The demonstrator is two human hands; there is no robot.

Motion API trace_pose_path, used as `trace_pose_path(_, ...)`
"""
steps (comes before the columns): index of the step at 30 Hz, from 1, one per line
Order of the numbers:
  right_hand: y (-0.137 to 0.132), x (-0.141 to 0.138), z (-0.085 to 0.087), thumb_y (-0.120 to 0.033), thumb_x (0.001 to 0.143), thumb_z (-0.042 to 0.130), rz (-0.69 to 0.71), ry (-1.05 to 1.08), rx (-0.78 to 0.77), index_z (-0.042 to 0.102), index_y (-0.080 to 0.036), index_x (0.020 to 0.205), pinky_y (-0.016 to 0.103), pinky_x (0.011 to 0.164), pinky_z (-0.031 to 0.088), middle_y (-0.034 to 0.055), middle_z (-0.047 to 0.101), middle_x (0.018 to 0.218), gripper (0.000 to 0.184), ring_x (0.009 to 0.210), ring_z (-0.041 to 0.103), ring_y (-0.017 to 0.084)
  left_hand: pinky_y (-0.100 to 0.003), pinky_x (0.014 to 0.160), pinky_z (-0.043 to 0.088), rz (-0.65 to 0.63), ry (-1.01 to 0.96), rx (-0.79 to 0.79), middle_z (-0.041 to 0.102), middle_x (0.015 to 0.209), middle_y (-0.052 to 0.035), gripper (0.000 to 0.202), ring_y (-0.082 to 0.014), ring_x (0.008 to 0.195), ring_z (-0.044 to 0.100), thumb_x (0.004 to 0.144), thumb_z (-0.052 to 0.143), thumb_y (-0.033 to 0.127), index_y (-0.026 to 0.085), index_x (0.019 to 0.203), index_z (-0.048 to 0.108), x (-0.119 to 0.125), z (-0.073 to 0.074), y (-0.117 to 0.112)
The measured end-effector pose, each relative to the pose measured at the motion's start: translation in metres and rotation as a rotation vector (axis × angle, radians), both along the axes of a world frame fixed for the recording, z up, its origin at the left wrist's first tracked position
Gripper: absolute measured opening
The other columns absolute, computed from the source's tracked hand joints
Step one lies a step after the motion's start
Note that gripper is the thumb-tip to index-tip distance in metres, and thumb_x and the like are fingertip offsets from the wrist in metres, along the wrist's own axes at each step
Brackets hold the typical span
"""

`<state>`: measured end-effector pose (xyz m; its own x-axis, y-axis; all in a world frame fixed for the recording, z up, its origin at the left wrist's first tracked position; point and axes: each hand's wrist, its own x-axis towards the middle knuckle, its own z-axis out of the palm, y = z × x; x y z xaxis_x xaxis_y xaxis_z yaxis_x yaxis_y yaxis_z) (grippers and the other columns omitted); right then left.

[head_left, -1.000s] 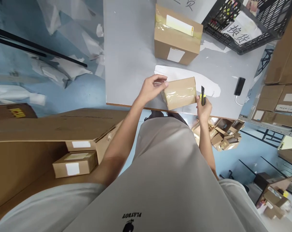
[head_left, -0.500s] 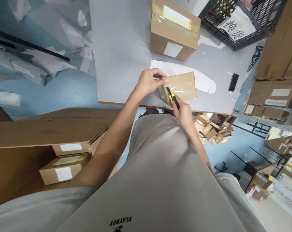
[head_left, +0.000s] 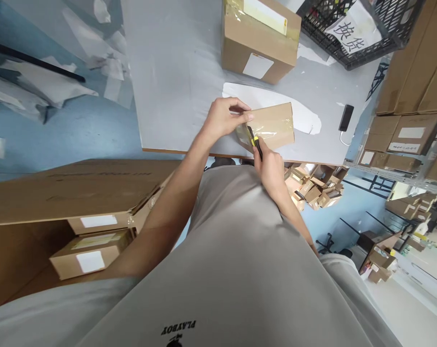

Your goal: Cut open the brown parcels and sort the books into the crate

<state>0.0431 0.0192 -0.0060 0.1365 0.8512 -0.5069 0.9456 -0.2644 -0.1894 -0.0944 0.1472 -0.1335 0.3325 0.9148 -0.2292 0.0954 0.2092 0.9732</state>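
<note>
A small taped cardboard box (head_left: 278, 120) rests near the front edge of the grey table, partly over a white paper sheet (head_left: 305, 119). My left hand (head_left: 225, 115) grips the box at its upper left corner, thumb on top and fingers behind. In my right hand (head_left: 271, 166) is a black and yellow utility knife (head_left: 255, 140), its tip at the taped left end of the box. Whether the blade is in the tape I cannot tell.
Farther back stand a larger taped box (head_left: 259, 43) and a black plastic crate (head_left: 363, 33). A phone (head_left: 346, 118) with a white cable lies at the right. Below left is a big open carton (head_left: 95, 193) holding boxes; below right, a heap of opened boxes (head_left: 315, 188).
My right hand and the knife have shifted slightly left, and the knife stands a little steeper along the box's left end. My left hand keeps its hold. The whole view has shifted slightly.
</note>
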Motion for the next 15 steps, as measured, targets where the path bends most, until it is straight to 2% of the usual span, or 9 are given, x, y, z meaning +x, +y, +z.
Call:
trace_pose_path(3,0.009,-0.016,0.007,-0.034,0.122,0.033,-0.004,-0.101,-0.071,0.049,-0.013,0.170,0.043,0.098,0.060,0.0200,0.085,0.118,0.055,0.106,0.082,0.035,-0.041,0.097,0.071,0.001,-0.018,0.001,0.087,0.108,-0.0061,0.028,-0.0266,0.107,0.081,0.083,0.093,0.041,0.021,0.100,0.082,0.000,0.003,-0.001)
trace_pose_path(8,0.023,-0.031,0.025,-0.028,0.122,0.037,-0.005,-0.208,-0.200,0.048,-0.016,0.171,0.045,0.099,0.061,0.0195,0.084,0.121,0.052,0.109,0.082,0.035,-0.041,0.100,0.070,0.035,-0.031,0.008,0.086,0.109,-0.0066,0.026,-0.0261,0.107,0.081,0.085,0.091,0.042,0.021,0.098,0.082,0.003,-0.001,-0.006)
trace_pose_path(11,0.018,-0.030,0.029,-0.025,0.120,0.040,0.001,-0.231,-0.280,0.050,-0.016,0.168,0.045,0.099,0.060,0.0216,0.084,0.119,0.050,0.111,0.082,0.035,-0.042,0.103,0.070,0.074,-0.020,0.020,0.086,0.113,-0.0076,0.023,-0.0259,0.109,0.082,0.089,0.089,0.040,0.020,0.099,0.082,0.005,-0.002,-0.009)
trace_pose_path(15,0.004,-0.028,0.026,-0.025,0.120,0.037,0.008,-0.232,-0.336,0.048,-0.018,0.171,0.045,0.097,0.060,0.0214,0.084,0.118,0.053,0.109,0.082,0.036,-0.042,0.102,0.070,0.084,-0.015,0.031,0.085,0.113,-0.0087,0.024,-0.0261,0.109,0.081,0.091,0.088,0.041,0.019,0.100,0.082,0.005,-0.004,-0.012)
